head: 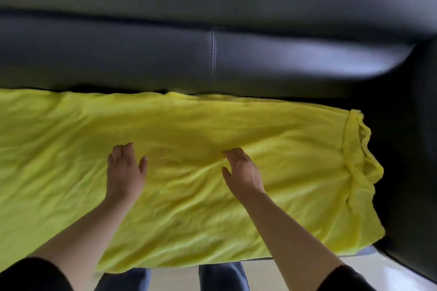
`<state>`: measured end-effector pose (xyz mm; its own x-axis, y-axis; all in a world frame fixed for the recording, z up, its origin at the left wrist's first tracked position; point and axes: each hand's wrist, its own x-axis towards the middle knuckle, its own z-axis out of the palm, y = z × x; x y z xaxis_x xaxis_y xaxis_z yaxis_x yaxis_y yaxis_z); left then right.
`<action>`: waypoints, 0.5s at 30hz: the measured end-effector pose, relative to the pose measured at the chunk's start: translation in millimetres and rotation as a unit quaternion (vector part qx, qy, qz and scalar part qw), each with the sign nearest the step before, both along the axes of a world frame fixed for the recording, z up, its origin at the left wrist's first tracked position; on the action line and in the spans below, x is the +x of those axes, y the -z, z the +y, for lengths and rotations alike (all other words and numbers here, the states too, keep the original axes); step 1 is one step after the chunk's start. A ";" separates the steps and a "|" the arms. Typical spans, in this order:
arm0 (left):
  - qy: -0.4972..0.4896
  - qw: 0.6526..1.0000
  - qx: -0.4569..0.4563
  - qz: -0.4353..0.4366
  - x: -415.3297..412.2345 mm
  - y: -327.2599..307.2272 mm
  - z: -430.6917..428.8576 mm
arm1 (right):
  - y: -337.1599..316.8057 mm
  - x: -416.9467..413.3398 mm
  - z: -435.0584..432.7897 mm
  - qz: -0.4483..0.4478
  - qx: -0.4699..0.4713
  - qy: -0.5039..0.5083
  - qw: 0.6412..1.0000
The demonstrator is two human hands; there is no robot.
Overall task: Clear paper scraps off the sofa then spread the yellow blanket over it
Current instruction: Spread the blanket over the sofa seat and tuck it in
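Left hand (125,172): palm down on the cloth, fingers loosely bent, thumb held apart.
Right hand (242,170): palm down, fingers close together, thumb apart, pinching nothing.
Yellow blanket (212,220): under all my fingers, wrinkled, covering the seat.
Sofa (142,54): black backrest beyond my fingertips; armrest well right of my right fingers.

**One head camera, aimed steeply down**

The only view is worn on the person's head and looks forward and down, close above the sofa (283,54) seat. The blanket (212,125) fills mid-frame. The left hand (125,172) and right hand (243,172) enter from the bottom edge.
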<state>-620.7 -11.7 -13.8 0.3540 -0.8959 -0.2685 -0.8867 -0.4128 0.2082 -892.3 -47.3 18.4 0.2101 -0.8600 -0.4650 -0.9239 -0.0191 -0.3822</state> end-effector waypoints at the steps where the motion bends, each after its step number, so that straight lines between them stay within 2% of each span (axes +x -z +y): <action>1: 0.000 1.000 -0.001 0.008 8.6 0.4 1.2 | 2.1 14.8 0.7 0.007 0.000 -0.016 1.000; 8: 0.023 0.996 -0.006 0.081 36.5 9.9 14.6 | 16.5 50.4 -16.8 0.069 -0.045 -0.033 0.996; 12: 0.016 0.991 0.006 0.132 47.7 8.9 9.9 | 14.5 52.5 -19.5 0.012 -0.086 -0.030 0.996; 15: 0.019 0.990 0.022 0.137 60.3 2.9 -0.6 | 13.3 59.6 -29.9 -0.002 -0.096 -0.020 0.995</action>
<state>-560.4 -12.3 -16.7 0.2286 -0.8927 -0.3883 -0.8143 -0.3940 0.4263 -832.7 -77.2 5.0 0.2466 -0.9240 -0.2921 -0.9198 -0.1283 -0.3707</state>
